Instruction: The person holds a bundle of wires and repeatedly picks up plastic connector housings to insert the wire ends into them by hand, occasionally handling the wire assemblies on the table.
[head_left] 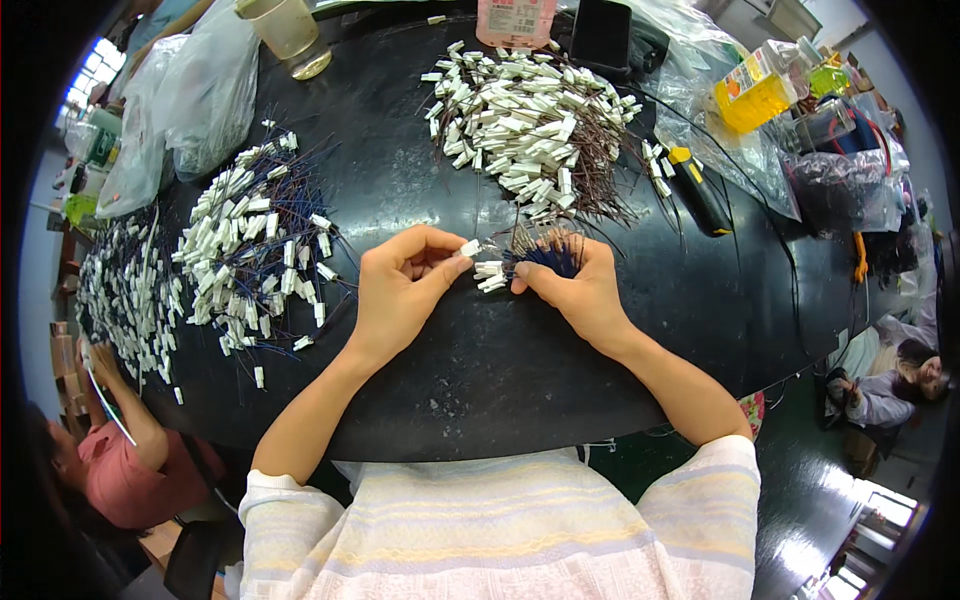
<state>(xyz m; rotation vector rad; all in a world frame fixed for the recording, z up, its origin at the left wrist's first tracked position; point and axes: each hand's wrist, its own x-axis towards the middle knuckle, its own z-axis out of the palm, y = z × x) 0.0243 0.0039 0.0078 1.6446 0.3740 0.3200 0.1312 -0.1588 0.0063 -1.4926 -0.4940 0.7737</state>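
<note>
My left hand (pixel 408 278) pinches a small white connector (pixel 470 248) between thumb and fingertips. Close beside it, my right hand (pixel 580 290) is closed round a bundle of dark blue wires (pixel 562 255). Several white connectors (pixel 490 275) stick out of that bundle toward the left hand. Thin wire ends fan upward from the right hand's grip. Beyond both hands lies a big pile of white connectors on brown wires (pixel 530 125). To the left is another pile of white connectors with blue wires (pixel 250 245).
A black table (pixel 420 400) curves around me. At its far left a co-worker (pixel 140 450) reaches toward a further connector pile (pixel 130 290). A yellow-and-black tool (pixel 700 190), a phone-like black device (pixel 600 35), a yellow bottle (pixel 752 92), a cup (pixel 285 35) and plastic bags (pixel 205 95) stand around.
</note>
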